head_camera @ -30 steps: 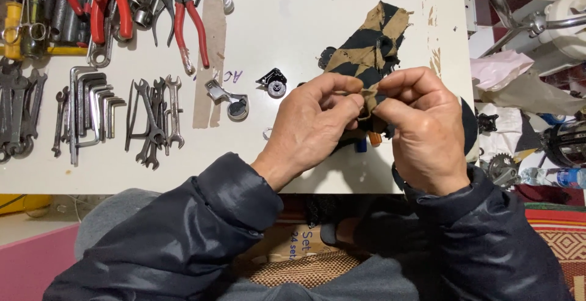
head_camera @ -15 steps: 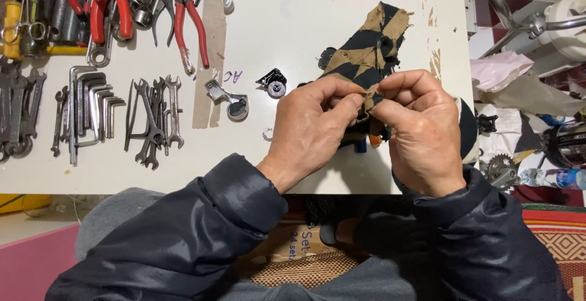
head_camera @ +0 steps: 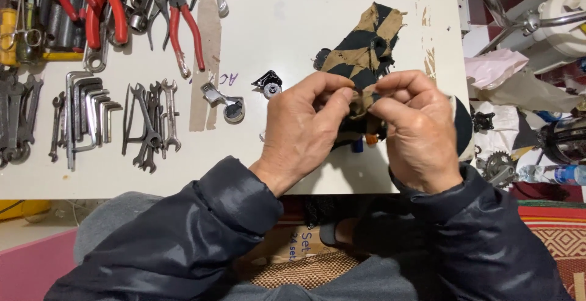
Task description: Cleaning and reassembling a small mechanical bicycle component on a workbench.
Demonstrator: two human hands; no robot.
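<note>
Pinching a tan-and-black rag [head_camera: 365, 57] over the white table [head_camera: 281, 26]
Left hand [head_camera: 303, 127] and right hand [head_camera: 417, 131] meet knuckles up, fingertips closed on the rag's near end; small orange and blue parts [head_camera: 364, 142] peek out beneath

Left hand [head_camera: 305, 133] and right hand [head_camera: 415, 136] pinch a striped cloth [head_camera: 363, 51].

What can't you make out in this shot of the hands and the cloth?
Head view:
- What the fingertips pinch: hidden by left hand, right hand and brown-and-black cloth.
- Blue and orange bits below the cloth: mostly covered.
- Red-handled pliers: cut off by the top edge.
</note>
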